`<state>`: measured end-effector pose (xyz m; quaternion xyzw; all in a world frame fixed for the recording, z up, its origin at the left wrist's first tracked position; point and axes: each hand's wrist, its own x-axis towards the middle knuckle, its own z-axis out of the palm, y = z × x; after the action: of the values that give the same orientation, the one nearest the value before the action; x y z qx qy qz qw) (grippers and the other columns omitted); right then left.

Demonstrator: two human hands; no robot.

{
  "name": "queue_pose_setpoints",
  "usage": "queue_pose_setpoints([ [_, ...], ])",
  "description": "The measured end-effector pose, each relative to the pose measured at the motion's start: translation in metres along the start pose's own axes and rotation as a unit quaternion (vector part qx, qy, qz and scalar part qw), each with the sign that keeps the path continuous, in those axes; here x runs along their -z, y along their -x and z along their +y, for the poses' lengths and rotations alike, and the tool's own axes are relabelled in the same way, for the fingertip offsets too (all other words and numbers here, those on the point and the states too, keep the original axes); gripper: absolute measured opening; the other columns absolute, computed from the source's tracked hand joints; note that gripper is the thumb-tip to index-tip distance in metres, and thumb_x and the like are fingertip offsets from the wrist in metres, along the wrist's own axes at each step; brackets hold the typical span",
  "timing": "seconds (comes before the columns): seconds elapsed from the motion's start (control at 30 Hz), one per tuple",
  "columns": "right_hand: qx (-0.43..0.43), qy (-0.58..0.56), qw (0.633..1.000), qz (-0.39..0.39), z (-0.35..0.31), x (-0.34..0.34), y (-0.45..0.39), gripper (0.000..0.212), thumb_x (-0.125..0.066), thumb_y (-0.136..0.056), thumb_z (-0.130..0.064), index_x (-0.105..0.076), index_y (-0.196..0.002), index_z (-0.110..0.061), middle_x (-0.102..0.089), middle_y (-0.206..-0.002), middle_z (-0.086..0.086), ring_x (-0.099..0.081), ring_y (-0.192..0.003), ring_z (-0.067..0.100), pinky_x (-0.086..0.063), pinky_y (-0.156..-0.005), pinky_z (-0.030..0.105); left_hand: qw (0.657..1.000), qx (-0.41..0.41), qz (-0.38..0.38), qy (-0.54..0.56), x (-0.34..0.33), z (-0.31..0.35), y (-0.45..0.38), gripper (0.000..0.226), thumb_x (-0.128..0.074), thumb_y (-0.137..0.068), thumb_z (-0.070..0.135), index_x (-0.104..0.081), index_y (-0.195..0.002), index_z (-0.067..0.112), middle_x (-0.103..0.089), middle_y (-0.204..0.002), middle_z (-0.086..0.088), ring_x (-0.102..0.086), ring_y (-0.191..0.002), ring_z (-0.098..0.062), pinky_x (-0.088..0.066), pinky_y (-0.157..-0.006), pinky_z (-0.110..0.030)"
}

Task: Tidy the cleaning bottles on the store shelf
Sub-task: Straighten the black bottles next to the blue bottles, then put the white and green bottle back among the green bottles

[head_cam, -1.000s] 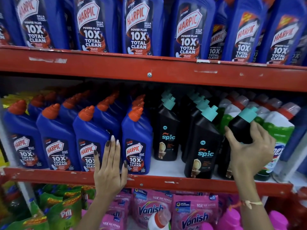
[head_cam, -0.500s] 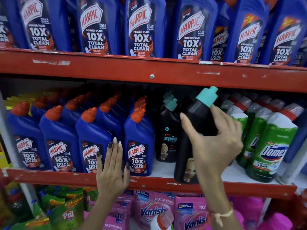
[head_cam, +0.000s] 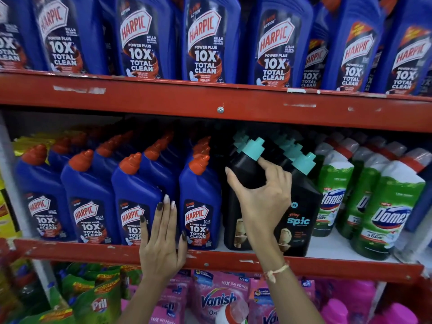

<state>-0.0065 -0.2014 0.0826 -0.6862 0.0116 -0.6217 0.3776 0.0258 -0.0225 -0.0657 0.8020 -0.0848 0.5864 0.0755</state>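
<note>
— Since the right hand (head_cam: pixel 261 199) is wrapped around the shoulder of the black bottle (head_cam: pixel 243 176), thumb on one side and fingers on the other with a fingertip up by the teal cap (head_cam: pixel 252 149), I'd say it is steering that bottle into the front of its row. Does it sit flat?

— Can't tell for sure; the wrist hides much of its lower half. It leans a little toward the blue bottle (head_cam: pixel 199 206) just beside the grip, and its base looks to be at the shelf's front edge.

— And the other hand?

— The left hand (head_cam: pixel 161 244) is flat and spread, holding nothing, palm on the red shelf lip (head_cam: pixel 233 260) below and to the far side of the blue bottle, fingers reaching up between two blue labels. My guess is it steadies that row, or the person.

— What is on the other side of the grip?

— Another black bottle (head_cam: pixel 301 206), label forward, touching or nearly touching the held one. Beyond it, the green bottles (head_cam: pixel 385 213), with bare white shelf floor in front of them.

— Room to move?

— Tight. Above the cap the upper shelf beam (head_cam: pixel 219 101) leaves only a modest gap, so lifting is limited. Sideways the neighbours crowd in. Forward, off the lip, is the free direction.
</note>
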Motion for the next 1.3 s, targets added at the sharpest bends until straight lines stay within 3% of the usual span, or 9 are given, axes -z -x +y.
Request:
queue_pose_setpoints([
  [0.17, 0.011, 0.028, 0.999, -0.014, 0.013, -0.009, 0.011, 0.055, -0.088, -0.065, -0.044, -0.069, -0.098, -0.005, -0.071, -0.094, 0.005, -0.053, -0.093, 0.015, -0.040, -0.077, 0.018, 1.000, -0.002, 0.001, -0.004, 0.000, 0.000, 0.000, 0.059, -0.023, -0.104, 0.037, -0.031, -0.151, 0.001, -0.015, -0.166, -0.006, -0.016, -0.154, -0.019, -0.007, -0.127, -0.047],
  [0.33, 0.023, 0.039, 0.999, -0.015, 0.020, -0.010, 0.013, 0.055, -0.084, -0.069, -0.046, -0.066, -0.099, -0.005, -0.069, -0.096, 0.005, -0.053, -0.094, 0.017, -0.033, -0.076, 0.013, 1.000, -0.006, 0.002, -0.007, -0.001, 0.000, -0.001, 0.059, -0.024, -0.105, 0.036, -0.032, -0.150, 0.000, -0.016, -0.166, -0.006, -0.017, -0.154, -0.019, -0.006, -0.127, -0.047],
  [0.47, 0.042, 0.065, 0.996, -0.038, 0.022, -0.006, 0.018, 0.057, -0.078, -0.076, -0.051, -0.064, -0.107, -0.005, -0.068, -0.103, 0.005, -0.053, -0.097, 0.016, -0.038, -0.076, 0.016, 1.000, -0.004, -0.001, -0.007, -0.001, 0.000, -0.001, 0.059, -0.022, -0.106, 0.037, -0.033, -0.150, 0.000, -0.015, -0.166, -0.007, -0.016, -0.154, -0.020, -0.005, -0.127, -0.048],
  [0.63, 0.089, 0.054, 0.990, -0.100, 0.034, 0.012, 0.030, 0.063, -0.071, -0.087, -0.044, -0.054, -0.132, -0.003, -0.061, -0.130, 0.009, -0.052, -0.123, 0.020, -0.042, -0.103, 0.023, 1.000, -0.020, -0.007, -0.011, 0.002, 0.003, 0.001, 0.061, -0.020, -0.106, 0.039, -0.021, -0.156, 0.004, -0.008, -0.167, -0.007, -0.011, -0.155, -0.019, -0.001, -0.126, -0.050],
  [0.8, 0.091, 0.022, 0.992, -0.089, 0.052, 0.043, 0.073, 0.052, -0.072, -0.088, -0.026, -0.056, -0.130, 0.001, -0.058, -0.133, 0.011, -0.049, -0.127, 0.021, -0.032, -0.114, 0.023, 0.995, -0.091, 0.018, 0.029, 0.003, 0.038, -0.007, 0.063, -0.024, -0.104, 0.038, -0.009, -0.159, 0.010, -0.001, -0.168, -0.005, -0.007, -0.155, -0.016, 0.001, -0.126, -0.050],
  [0.97, 0.000, -0.010, 0.989, -0.146, 0.070, 0.075, 0.141, 0.048, -0.067, -0.087, -0.030, -0.057, -0.125, -0.002, -0.055, -0.125, 0.006, -0.046, -0.122, 0.009, -0.033, -0.109, 0.016, 0.995, -0.089, 0.010, 0.031, -0.010, 0.057, -0.009, 0.065, -0.029, -0.103, 0.037, -0.009, -0.159, 0.010, 0.002, -0.168, -0.003, -0.004, -0.155, -0.015, -0.001, -0.126, -0.048],
  [1.1, -0.137, 0.005, 0.954, -0.268, 0.087, 0.097, 0.199, 0.073, -0.069, -0.079, -0.049, -0.048, -0.136, -0.008, -0.049, -0.127, 0.002, -0.041, -0.122, 0.004, -0.025, -0.107, 0.005, 0.996, -0.078, 0.012, 0.029, -0.012, 0.057, -0.007, 0.066, -0.032, -0.103, 0.035, -0.012, -0.158, 0.006, 0.006, -0.167, -0.003, -0.002, -0.155, -0.015, 0.000, -0.126, -0.046],
  [1.2, -0.219, 0.045, 0.921, -0.319, 0.101, 0.101, 0.240, 0.089, -0.078, -0.065, -0.054, -0.048, -0.133, -0.006, -0.054, -0.122, 0.007, -0.049, -0.114, 0.016, -0.036, -0.101, 0.015, 0.997, -0.076, 0.008, 0.031, -0.011, 0.058, -0.005, 0.064, -0.029, -0.105, 0.036, -0.013, -0.158, 0.005, 0.007, -0.166, -0.003, 0.001, -0.155, -0.015, 0.001, -0.126, -0.046],
  [1.3, -0.287, 0.073, 0.897, -0.328, 0.104, 0.100, 0.261, 0.083, -0.088, -0.059, -0.048, -0.054, -0.122, -0.004, -0.061, -0.108, 0.010, -0.062, -0.099, 0.026, -0.047, -0.084, 0.028, 0.997, -0.074, 0.004, 0.034, -0.011, 0.057, -0.004, 0.063, -0.025, -0.106, 0.039, -0.015, -0.157, 0.004, 0.006, -0.166, -0.003, 0.000, -0.155, -0.015, 0.000, -0.126, -0.046],
])
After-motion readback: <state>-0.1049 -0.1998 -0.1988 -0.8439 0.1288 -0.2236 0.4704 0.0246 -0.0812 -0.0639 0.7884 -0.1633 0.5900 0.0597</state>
